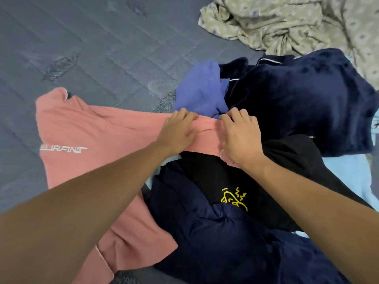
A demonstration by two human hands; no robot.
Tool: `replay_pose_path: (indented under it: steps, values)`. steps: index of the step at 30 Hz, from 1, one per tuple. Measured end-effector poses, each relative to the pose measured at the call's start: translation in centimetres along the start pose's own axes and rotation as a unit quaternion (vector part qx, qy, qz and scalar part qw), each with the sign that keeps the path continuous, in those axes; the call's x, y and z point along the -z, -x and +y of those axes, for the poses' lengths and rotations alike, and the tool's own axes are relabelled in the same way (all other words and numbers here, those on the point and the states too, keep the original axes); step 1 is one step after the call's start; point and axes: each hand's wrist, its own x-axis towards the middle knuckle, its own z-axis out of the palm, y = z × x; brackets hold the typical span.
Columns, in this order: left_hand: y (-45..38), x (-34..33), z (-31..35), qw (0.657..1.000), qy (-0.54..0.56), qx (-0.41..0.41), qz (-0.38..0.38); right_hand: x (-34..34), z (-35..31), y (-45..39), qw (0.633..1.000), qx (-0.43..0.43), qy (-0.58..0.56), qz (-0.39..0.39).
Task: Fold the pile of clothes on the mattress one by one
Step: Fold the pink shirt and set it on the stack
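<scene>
1. Leftmost, the pink T-shirt (pixel 86 136) lies partly spread on the grey quilted mattress (pixel 82 48), its white lettering face up, one end running right toward the pile. It is not folded yet; you look to be only laying it out.
2. Your left hand (pixel 178 132) rests palm down on the pink cloth, the fingers (pixel 184 115) fairly straight and close together, their tips curling a little over the shirt's far edge.
3. Your right hand (pixel 239 136) sits just beside it on the same edge, fingers bent and seemingly pinching the pink fabric, though you cannot tell how firm that hold is.
4. Next right and behind the hands, a periwinkle garment (pixel 201 89) lies crumpled, touching a navy fleece piece (pixel 297 99) with white piping.
5. Below your hands, a black top with a yellow drawing (pixel 235 181) overlaps a dark navy garment (pixel 225 242), with light blue cloth (pixel 348 177) showing underneath.
6. Far right at the top, a beige patterned sheet (pixel 287 23) sits bunched up.
7. As a judgement, you are very early: no folded stack is visible, and the pink shirt is the first item in hand, so every other piece in the pile is still to do.
</scene>
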Motion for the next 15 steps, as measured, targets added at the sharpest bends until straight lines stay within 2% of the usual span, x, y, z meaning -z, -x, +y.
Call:
replay_pose_path:
  steps: [6, 9, 15]
  values:
    - [2.7, 2.1, -6.4, 0.998, -0.016, 0.050, -0.028, -1.6, -6.9, -2.6, 0.991, 0.082, -0.076, -0.072]
    - [4.7, 3.2, -11.6, 0.996, -0.060, 0.063, -0.036, -3.4, -11.2, -4.2, 0.987, 0.089, -0.086, -0.101]
    - [7.9, 6.9, -23.2, 0.987, -0.138, 0.069, -0.041, -5.5, -19.9, -9.0, 0.960, 0.089, -0.209, -0.165]
